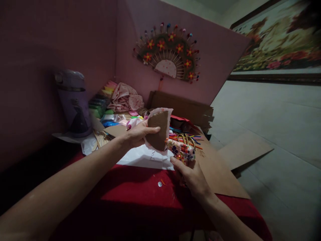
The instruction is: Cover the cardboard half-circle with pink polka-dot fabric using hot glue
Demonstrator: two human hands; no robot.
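Note:
My left hand (137,134) grips a half-round piece of cardboard (158,140) with the thumb laid flat on its brown face. Pale pink fabric sticks out past the cardboard's edges. Closed around a flower-patterned hot glue gun (186,151) is my right hand (196,177). A small red light shows on the gun's body, and its nozzle points left, close to the cardboard's lower right edge. Whether the nozzle touches the edge I cannot tell. Below both hands lies a sheet of white paper (140,158) on the red tablecloth (125,190).
A purple flask (75,107) stands at the left. Behind are crumpled pink fabric (126,97), coloured packets (100,103) and wooden sticks (101,140). Scissors (187,138) and coloured pipe cleaners lie beyond the gun. Cardboard (220,170) covers the right side. A decorated fan (173,50) hangs on the pink board.

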